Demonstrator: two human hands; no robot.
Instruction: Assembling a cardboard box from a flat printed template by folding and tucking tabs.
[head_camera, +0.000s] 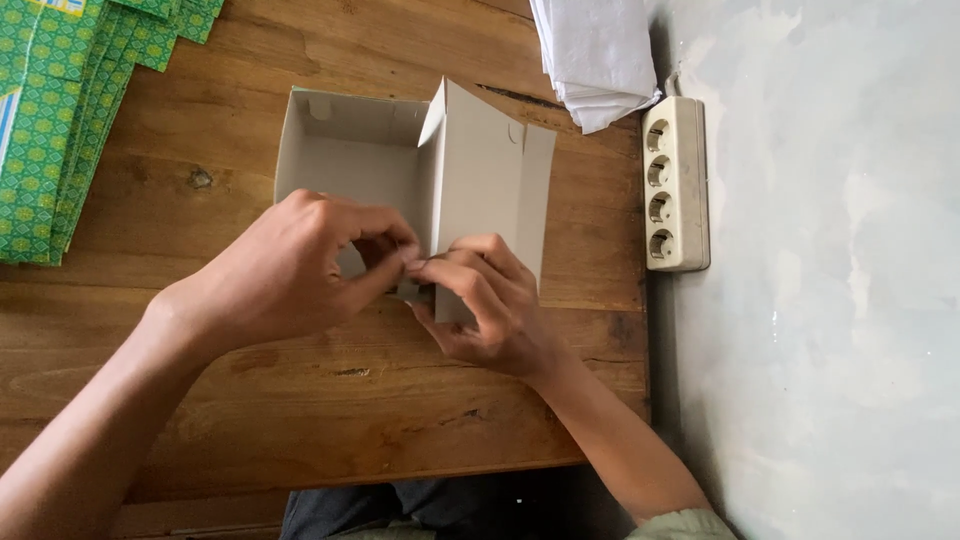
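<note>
Both hands, left hand (285, 270) and right hand (490, 300), are pinching the cardboard box (400, 170) corner mid-frame; the wooden bench (300, 400) is ending at the grey wall (820, 300), right.

Both hands meet at the near corner of a white box (400, 170) on the wooden worktop (300, 400), left hand (285, 270) and right hand (490, 300) pinching a flap. Green flat cartons (60, 110) are stacked far left, a power strip (676, 185) sits right, white sheets (595, 55) just beyond it.

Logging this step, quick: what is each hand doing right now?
Left hand: closed, pinching the near corner of the white cardboard box.
Right hand: closed, pinching the same corner by the box's flap.
</note>
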